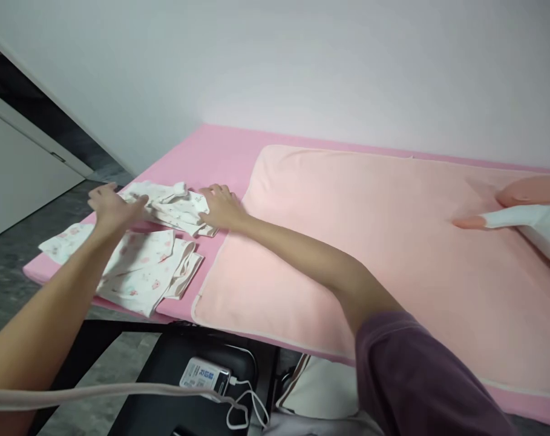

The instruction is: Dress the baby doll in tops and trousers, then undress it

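A folded white baby garment with small prints [177, 206] lies near the far left of the pink bed. My left hand [111, 206] is over its left end, thumb and fingers apart. Against the right end rests my right hand [222, 209], its fingers spread on the cloth and the thumb toward me. Closer to me lies a second folded stack of white baby clothes with pink prints [143, 266], partly covered by my left forearm. I cannot see whether either hand pinches any fabric.
A peach blanket [329, 242] covers most of the pink bed [220, 151]. At the right lies a white and peach plush toy [538, 218]. Below the bed edge, a power bank [204, 375] with a white cable sits on a black seat [166, 357]. A wall [347, 72] rises behind.
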Tool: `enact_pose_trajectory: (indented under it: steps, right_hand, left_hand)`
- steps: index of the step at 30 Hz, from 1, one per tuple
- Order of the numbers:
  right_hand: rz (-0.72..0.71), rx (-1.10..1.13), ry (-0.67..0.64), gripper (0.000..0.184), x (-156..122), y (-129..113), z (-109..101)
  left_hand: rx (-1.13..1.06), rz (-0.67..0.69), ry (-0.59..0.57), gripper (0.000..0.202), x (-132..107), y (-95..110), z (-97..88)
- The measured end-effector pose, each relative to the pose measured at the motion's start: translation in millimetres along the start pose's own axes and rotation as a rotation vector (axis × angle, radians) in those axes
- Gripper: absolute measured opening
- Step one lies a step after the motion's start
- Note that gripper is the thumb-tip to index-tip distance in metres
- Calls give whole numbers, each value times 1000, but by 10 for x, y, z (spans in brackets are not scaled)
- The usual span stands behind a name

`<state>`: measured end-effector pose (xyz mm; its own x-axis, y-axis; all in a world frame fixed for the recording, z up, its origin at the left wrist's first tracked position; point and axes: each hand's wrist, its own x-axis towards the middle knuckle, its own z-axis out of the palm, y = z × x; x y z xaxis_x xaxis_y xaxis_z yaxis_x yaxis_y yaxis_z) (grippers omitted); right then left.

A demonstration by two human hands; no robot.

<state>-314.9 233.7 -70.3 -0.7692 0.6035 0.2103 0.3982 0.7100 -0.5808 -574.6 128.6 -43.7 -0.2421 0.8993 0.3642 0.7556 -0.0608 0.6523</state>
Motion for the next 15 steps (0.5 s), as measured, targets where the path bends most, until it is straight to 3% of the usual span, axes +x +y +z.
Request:
enact_pose_trajectory:
  steps: [2,3,5,6,9,12,15]
  right_hand:
    - [-251,-84,-26,48,-240,85,147]
    - [-324,-102,-62,43,-341,128,196]
    - [-346,-126,-127,44,-463,197,245]
    - [-328,-135,-140,45,-486,220,252]
    - [-312,-125,-142,44,-464,236,239]
    - [-314,-141,-128,43,-447,180,225]
    - [-302,-286,-108,51,-584,37,191]
  left_hand:
    - [143,73,49,72,-122,-105,124]
    - [166,73,3,72,-172,-152,190]
    - [137,77,-205,70,-247,-259,294]
    - [118,62,-252,68,-272,-319,320]
    - [125,12,-258,63,-291,-449,292]
    - [250,-25,-285,78,-238,-366,181]
    - [437,-28,-234,94,-180,-91,146]
